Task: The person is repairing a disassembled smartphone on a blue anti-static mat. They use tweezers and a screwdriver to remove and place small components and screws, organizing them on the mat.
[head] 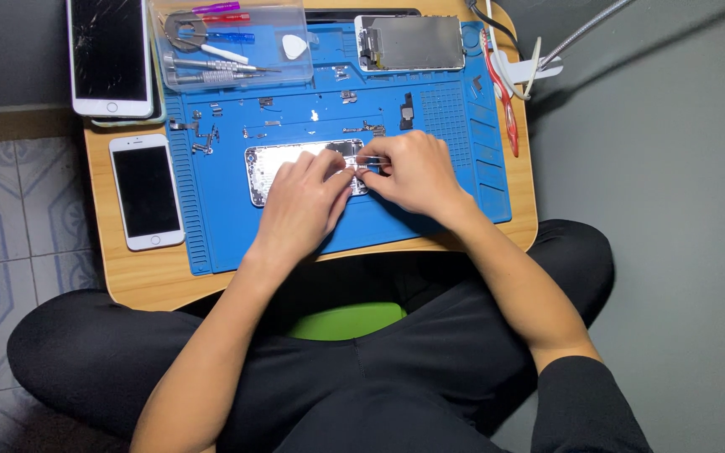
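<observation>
Pinching a small part with both hands' fingers over the open phone [272, 164], keep your left hand [302, 205] braced on the mat [396, 222] while your right hand [417, 172] works gently.

Opened silver phone housing [274, 168], lying flat lengthwise on blue mat, right end hidden, insides exposed

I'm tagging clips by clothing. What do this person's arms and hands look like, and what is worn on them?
Both forearms are bare, with no sleeves in view. The left hand and right hand wear no gloves, and no rings, watch or wristband show. The fingernails look short. The trousers are black.
</observation>
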